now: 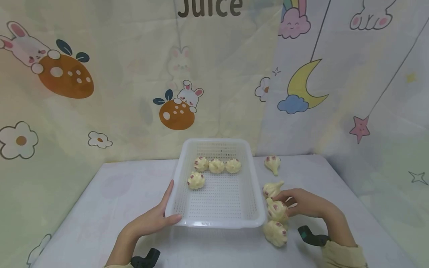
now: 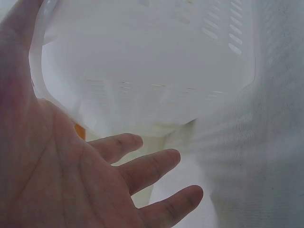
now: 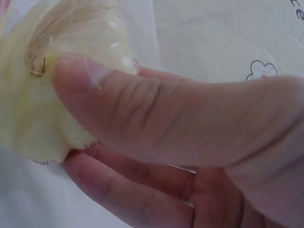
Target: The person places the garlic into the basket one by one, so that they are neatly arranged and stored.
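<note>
white basket (image 1: 218,224) touched by spread left hand (image 1: 155,220); right hand (image 1: 304,203) pinches, it seems, one garlic bulb (image 1: 276,211).

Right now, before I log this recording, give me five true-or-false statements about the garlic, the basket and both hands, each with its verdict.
1. Four garlic bulbs lie inside the white basket. True.
2. The left hand is at the basket's far right corner. False: the left hand touches its near left corner.
3. The right hand pinches a bulb outside the basket. True.
4. The bulbs in the basket form one straight row. False: three sit side by side toward the far end, and a fourth lies nearer, on the left.
5. Counting the pinched one, four bulbs are outside the basket, on its right side. True.
</note>
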Tool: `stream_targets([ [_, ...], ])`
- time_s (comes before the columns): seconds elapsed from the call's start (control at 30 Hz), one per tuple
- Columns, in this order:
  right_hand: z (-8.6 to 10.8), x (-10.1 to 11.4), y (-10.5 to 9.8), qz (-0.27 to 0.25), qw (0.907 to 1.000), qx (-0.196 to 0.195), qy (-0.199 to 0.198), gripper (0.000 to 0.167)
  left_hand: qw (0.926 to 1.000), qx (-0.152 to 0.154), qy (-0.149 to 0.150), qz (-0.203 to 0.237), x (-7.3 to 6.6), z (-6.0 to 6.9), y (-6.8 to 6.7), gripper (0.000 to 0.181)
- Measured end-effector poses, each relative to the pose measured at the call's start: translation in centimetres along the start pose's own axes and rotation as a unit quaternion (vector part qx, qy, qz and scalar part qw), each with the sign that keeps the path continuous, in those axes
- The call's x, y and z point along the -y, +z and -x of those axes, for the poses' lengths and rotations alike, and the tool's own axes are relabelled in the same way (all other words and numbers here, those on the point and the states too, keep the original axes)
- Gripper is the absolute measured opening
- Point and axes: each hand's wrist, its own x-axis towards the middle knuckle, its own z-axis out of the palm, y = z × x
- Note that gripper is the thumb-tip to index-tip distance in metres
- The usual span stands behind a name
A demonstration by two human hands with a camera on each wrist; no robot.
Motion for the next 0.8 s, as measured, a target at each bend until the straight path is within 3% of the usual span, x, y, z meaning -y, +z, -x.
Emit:
stream_targets([
  [0.47, -0.02, 0.75, -0.09, 0.005, 0.9997, -0.011, -0.020, 0.045, 0.9999, 0.000, -0.011, 0.000, 0.02, -0.37, -0.09, 0.104],
  [0.8, -0.21, 0.84, -0.05, 0.029, 0.9966, -0.073, -0.026, 0.046, 0.9999, 0.004, -0.003, 0.016, 0.41, -0.47, 0.08, 0.104],
])
